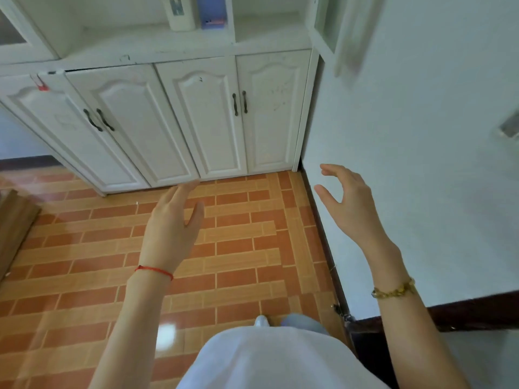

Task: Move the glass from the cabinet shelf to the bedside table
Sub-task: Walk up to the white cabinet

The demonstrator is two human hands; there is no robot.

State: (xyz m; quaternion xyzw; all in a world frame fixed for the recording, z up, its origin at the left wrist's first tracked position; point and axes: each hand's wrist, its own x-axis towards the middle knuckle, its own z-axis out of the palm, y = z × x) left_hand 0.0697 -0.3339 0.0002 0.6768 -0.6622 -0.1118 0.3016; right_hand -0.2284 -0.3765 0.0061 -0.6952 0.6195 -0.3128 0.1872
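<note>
A white cabinet (pixel 168 122) stands ahead against the wall, with an open shelf (pixel 157 49) above its closed lower doors. No glass shows in this view. My left hand (pixel 171 228) is held out flat over the tiled floor, fingers apart and empty, a red string on its wrist. My right hand (pixel 348 203) is raised near the right wall, fingers curled apart and holding nothing, a gold bracelet on its wrist. Both hands are well below the shelf and short of the cabinet. The bedside table cannot be made out with certainty.
On the shelf stand a white box with a letter N (pixel 179 12) and a blue object (pixel 212 12). A glazed cabinet door (pixel 334 29) hangs open at top right. A white wall (pixel 421 136) runs along the right. A wooden furniture edge (pixel 14 220) is at left.
</note>
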